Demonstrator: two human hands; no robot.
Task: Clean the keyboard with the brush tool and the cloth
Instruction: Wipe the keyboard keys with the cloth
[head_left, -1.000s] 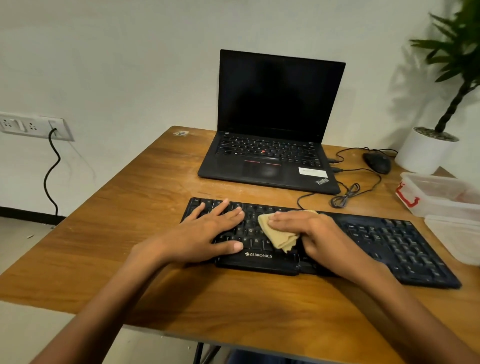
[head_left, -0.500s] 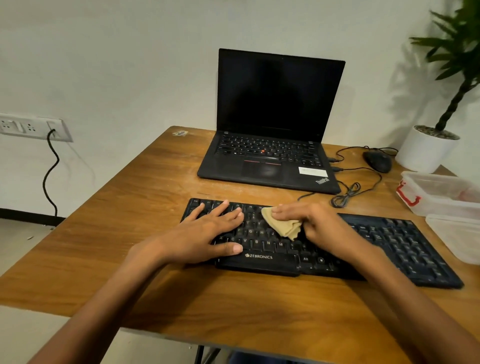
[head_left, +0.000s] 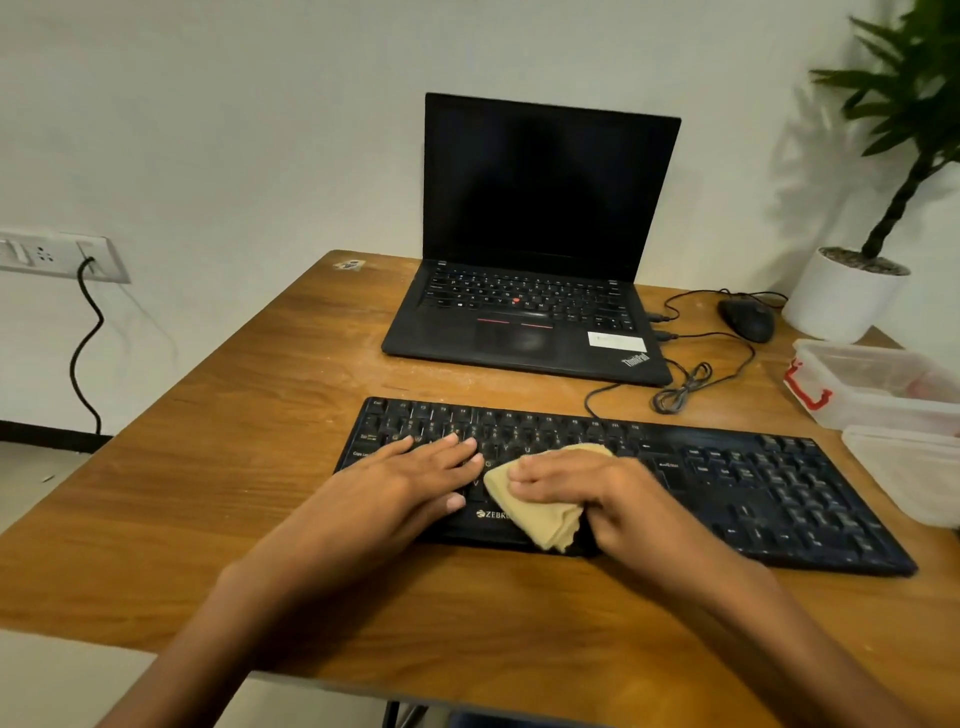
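Note:
A black full-size keyboard (head_left: 737, 483) lies across the near part of the wooden desk (head_left: 249, 447). My left hand (head_left: 415, 478) lies flat on its left keys, fingers straight, holding it down. A crumpled beige cloth (head_left: 535, 514) sits on the middle keys and over the front edge. My right hand (head_left: 587, 493) presses on the cloth, fingers stretched over its top and thumb curled against its right side. No brush tool is in view.
An open black laptop (head_left: 524, 312) stands behind the keyboard, with a coiled cable (head_left: 680, 389) and a black mouse (head_left: 745, 319) to its right. A clear plastic box (head_left: 878, 384) and its lid (head_left: 914, 473) sit at the right edge. A white plant pot (head_left: 841, 296) is in the back corner.
My right hand has wiped the cloth away to the upper keys and then back down to the keyboard's front edge. My left hand has stayed flat on the left keys.

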